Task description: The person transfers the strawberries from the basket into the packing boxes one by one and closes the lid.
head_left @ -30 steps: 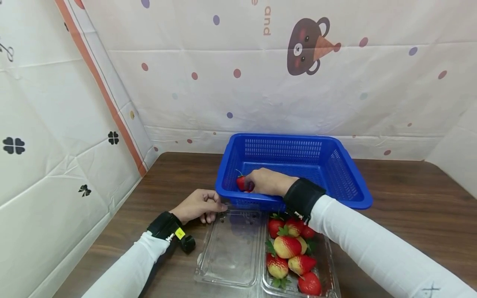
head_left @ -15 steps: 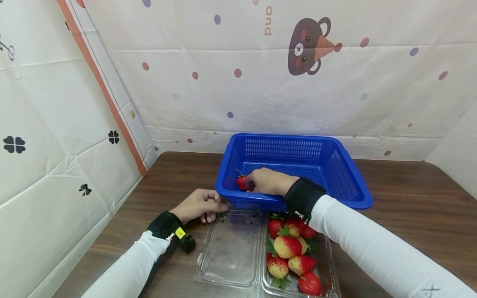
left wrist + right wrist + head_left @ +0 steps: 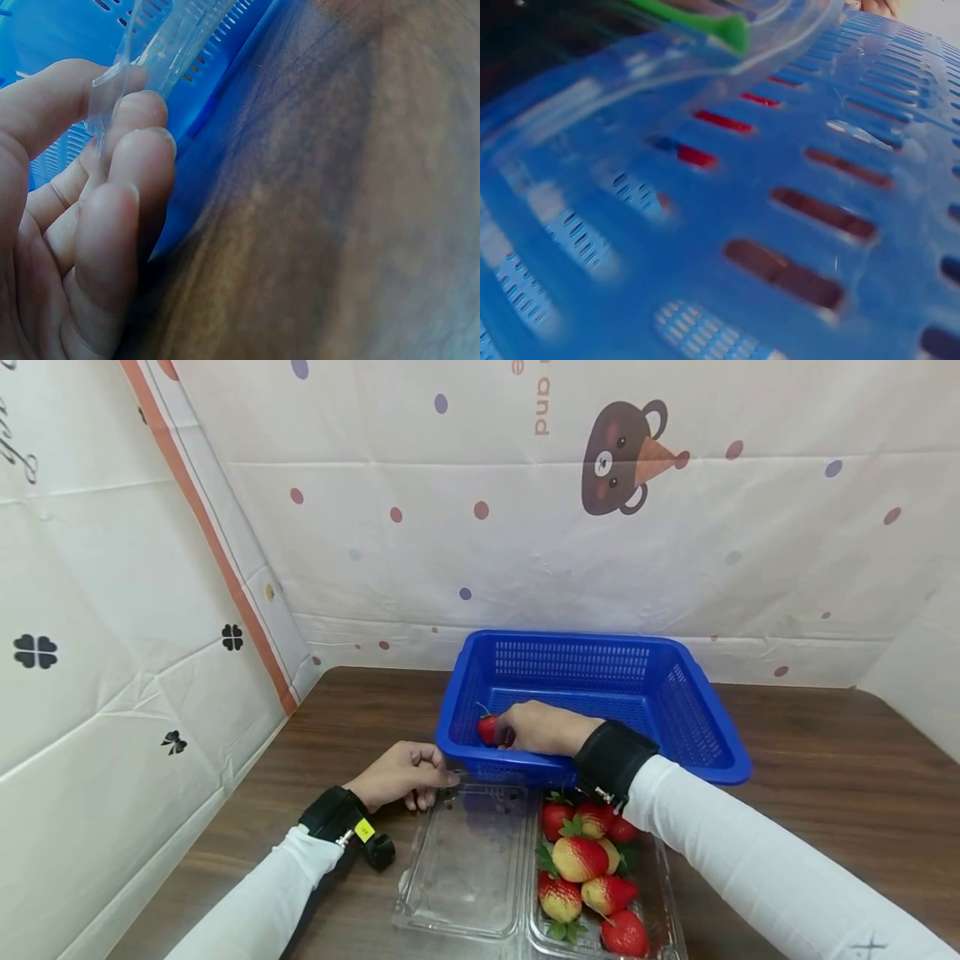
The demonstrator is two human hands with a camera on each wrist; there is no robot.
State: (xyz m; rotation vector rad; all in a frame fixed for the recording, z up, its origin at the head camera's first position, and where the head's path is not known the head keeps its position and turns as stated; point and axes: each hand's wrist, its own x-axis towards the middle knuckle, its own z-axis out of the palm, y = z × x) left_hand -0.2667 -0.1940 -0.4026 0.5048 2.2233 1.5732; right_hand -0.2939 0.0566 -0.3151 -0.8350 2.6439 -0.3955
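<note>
My left hand [image 3: 405, 775] pinches the far left corner of a clear plastic clamshell's lid [image 3: 472, 860]; the left wrist view shows thumb and fingertips [image 3: 146, 109] on either side of the thin plastic edge. My right hand [image 3: 546, 727] reaches over the near rim of a blue plastic basket [image 3: 697, 768], its fingers curled down at a red strawberry [image 3: 487, 728] in the near left corner. The fingertips are mostly hidden behind the hand. From the right wrist, red shows through slots in the basket wall [image 3: 720, 121].
The clamshell's other half [image 3: 660, 902], lying open in front of the basket, holds several red and yellow strawberries [image 3: 579, 858]. A brown wooden table [image 3: 817, 760] lies under everything. Behind it hangs a white printed cloth [image 3: 360, 568], and another side of cloth rises at the left.
At the basket, the strawberry by my right fingers has shifted very slightly. Both hands stay almost still; the whole head view has drifted a little.
</note>
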